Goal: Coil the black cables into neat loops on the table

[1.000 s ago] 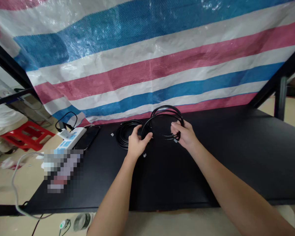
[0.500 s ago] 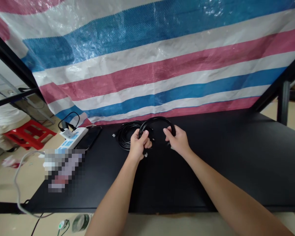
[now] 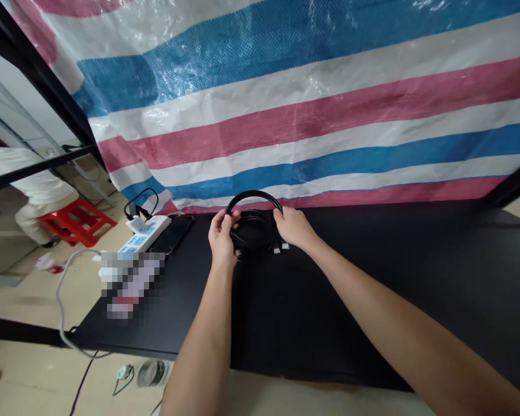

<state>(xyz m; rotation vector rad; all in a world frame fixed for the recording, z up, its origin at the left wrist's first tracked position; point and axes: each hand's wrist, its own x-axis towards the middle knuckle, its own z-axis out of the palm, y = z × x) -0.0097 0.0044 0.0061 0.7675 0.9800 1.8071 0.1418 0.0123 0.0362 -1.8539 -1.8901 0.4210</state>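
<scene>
Both my hands hold a coil of black cable (image 3: 253, 198) upright over the back of the black table (image 3: 372, 300). My left hand (image 3: 222, 234) is closed on the coil's left side. My right hand (image 3: 293, 226) grips its right side. Beneath the raised coil lies a second black cable coil (image 3: 253, 231) flat on the table. Small white connector ends (image 3: 281, 248) hang just below my right hand.
A white power strip (image 3: 145, 234) with a plugged black cord and a dark phone (image 3: 173, 234) lie at the table's back left. A striped blue, red and white tarp (image 3: 312, 104) hangs behind. A person in white sits by a red stool (image 3: 75, 219) at far left.
My hands have carried the held coil leftward over the second coil lying on the table. The camera view has shifted left as well.
</scene>
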